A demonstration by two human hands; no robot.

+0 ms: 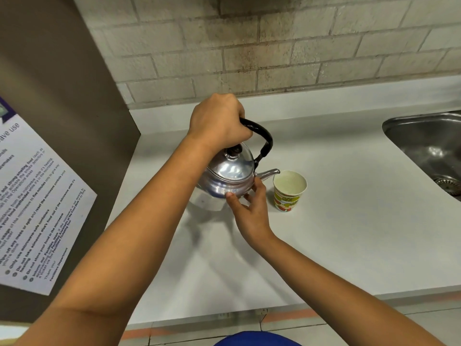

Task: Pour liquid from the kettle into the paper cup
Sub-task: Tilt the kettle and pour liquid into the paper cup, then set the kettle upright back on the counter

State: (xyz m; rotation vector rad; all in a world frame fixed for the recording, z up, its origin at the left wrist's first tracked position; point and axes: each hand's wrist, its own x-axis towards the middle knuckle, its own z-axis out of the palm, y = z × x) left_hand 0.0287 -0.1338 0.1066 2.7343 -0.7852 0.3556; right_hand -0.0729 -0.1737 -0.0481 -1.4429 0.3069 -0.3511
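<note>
Head view: left hand (219,121) fisted round black handle of kettle (230,174), lifted off counter (349,208), spout at rim of cup (289,189). Right hand (250,211) open, fingertips steadying kettle belly. Metal rigid, slick, probably heavy — hold handle. Cup light, tips easily.

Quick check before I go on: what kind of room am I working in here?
Probably a shared pantry or office kitchenette: a white countertop with an inset stainless steel sink, a pale tiled brick-pattern wall, and a posted sheet of microwave use rules on the left.
</note>
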